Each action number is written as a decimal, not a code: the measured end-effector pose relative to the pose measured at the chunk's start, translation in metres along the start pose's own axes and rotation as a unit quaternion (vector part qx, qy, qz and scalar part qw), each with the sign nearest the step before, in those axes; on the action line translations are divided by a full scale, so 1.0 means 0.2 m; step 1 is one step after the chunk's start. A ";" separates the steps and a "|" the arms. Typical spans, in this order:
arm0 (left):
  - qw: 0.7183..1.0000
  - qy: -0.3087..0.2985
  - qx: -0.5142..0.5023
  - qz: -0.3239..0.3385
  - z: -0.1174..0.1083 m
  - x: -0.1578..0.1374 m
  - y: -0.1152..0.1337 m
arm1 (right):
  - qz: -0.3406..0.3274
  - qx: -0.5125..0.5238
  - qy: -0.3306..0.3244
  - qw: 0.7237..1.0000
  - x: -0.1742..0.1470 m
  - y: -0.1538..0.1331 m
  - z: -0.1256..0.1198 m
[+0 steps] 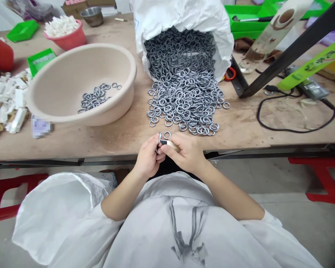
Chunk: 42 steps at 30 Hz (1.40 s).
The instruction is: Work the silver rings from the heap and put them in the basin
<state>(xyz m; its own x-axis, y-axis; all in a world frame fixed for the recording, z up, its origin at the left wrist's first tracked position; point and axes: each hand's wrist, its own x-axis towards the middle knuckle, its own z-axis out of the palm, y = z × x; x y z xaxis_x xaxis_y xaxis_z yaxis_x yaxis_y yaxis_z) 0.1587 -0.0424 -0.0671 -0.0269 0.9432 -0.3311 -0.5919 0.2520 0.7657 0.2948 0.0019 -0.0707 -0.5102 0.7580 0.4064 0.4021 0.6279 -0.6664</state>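
Over the table's front edge, my left hand (147,156) pinches a grey ring (160,138) held on edge. My right hand (188,152) is closed around the pale handle of a small knife (173,146), whose short dark blade (163,142) meets the ring. Just beyond my fingers one loose ring (167,135) lies on the wood. A big heap of grey rings (184,96) spills toward me from a white sack (181,15) on its side. To the left, a beige basin (123,93) has a small group of rings (96,97) at its bottom.
White pieces (9,96) lie piled at the far left, near a red bowl (65,39) of white parts and green trays (22,30). On the right stand a dark metal bar (290,48) and a black cable (290,130). Red stools (321,178) flank me.
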 end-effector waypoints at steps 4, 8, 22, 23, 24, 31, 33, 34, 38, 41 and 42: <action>1.000 0.003 0.007 0.004 0.00 0.00 -0.01 | -0.026 -0.042 -0.013 0.999 -0.01 -0.03 0.00; 1.000 -0.008 0.018 -0.005 -0.01 -0.01 -0.01 | -0.019 -0.035 -0.032 0.999 0.00 -0.02 0.00; 0.997 -0.060 0.022 -0.039 -0.10 -0.05 0.04 | 0.192 -0.078 0.034 0.978 0.08 0.09 0.02; 0.998 -0.055 0.018 -0.037 -0.10 -0.06 0.05 | 0.184 -0.101 0.033 0.977 0.08 0.10 0.02; 0.998 -0.044 0.012 -0.034 -0.11 -0.06 0.06 | 0.165 -0.122 0.017 0.979 0.08 0.11 0.03; 0.996 0.034 0.052 0.056 -0.17 0.01 0.12 | 0.141 -0.216 -0.101 0.961 0.09 0.09 0.09; 0.994 0.049 0.066 0.073 -0.19 0.02 0.12 | 0.158 -0.169 -0.078 0.970 0.09 0.10 0.08; 0.993 0.053 0.069 0.076 -0.19 0.03 0.11 | 0.160 -0.123 -0.065 0.977 0.10 0.11 0.06; 0.994 0.029 0.093 0.057 -0.16 0.05 0.07 | 0.200 0.137 -0.068 0.968 0.09 0.08 0.01; 0.988 0.007 0.141 0.055 -0.13 0.06 0.02 | 0.239 0.269 -0.110 0.927 0.08 0.02 -0.02; 0.985 -0.001 0.158 0.063 -0.13 0.06 0.00 | 0.244 0.290 -0.115 0.918 0.08 0.01 -0.02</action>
<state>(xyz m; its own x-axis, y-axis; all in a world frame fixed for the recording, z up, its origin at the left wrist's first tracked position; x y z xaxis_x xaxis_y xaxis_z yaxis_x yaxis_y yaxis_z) 0.1376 -0.0361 -0.0855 -0.0822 0.9719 -0.2208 -0.3026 0.1867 0.9346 0.2907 0.0167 -0.0624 -0.5505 0.8251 -0.1272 0.1876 -0.0262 -0.9819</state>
